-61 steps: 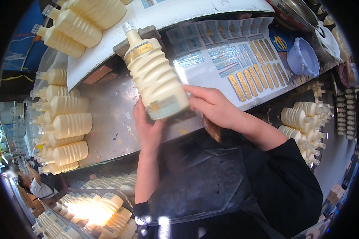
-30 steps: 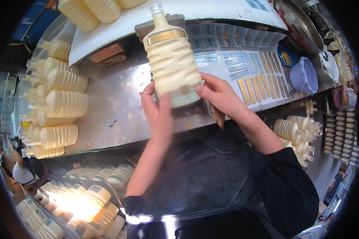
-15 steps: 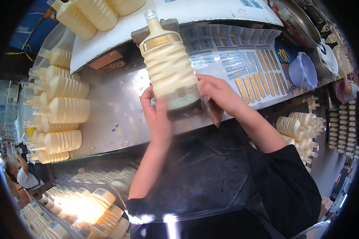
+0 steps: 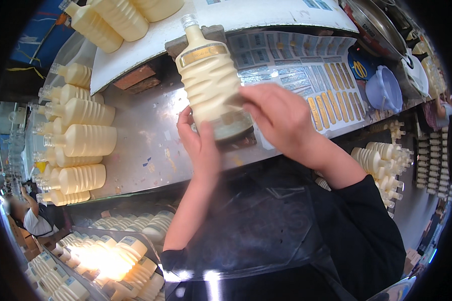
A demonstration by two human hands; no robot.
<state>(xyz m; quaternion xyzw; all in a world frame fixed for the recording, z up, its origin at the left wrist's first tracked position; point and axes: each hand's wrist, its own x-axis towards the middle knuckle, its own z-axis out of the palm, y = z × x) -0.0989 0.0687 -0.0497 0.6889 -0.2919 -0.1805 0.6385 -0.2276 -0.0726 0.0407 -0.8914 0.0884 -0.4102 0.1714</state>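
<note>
- The ribbed bottle is clear plastic filled with a cream-coloured liquid, has a gold band below its neck and no cap on its mouth.
- A row of like bottles, also cream-filled, lies on its sides along the left of the steel table; more bottles lie on the white board at the top.
- Lower down, crowded bottles fill a bin below the table's near edge, and another batch stands to the right.
- A pale blue plastic bowl sits at the table's right end (its contents cannot be made out).
- The left hand grasps the ribbed bottle from below and behind, fingers wrapped round its base.
- The right hand presses flat against the bottle's lower right side, fingers spread over its surface; motion blur hides whether anything lies under them.
- The bottle is held above the table's near edge, neck pointing away from the person, between the two hands.
- Sheets of labels cover the table just right of the bottle; bare steel lies between the bottle and the left row.
</note>
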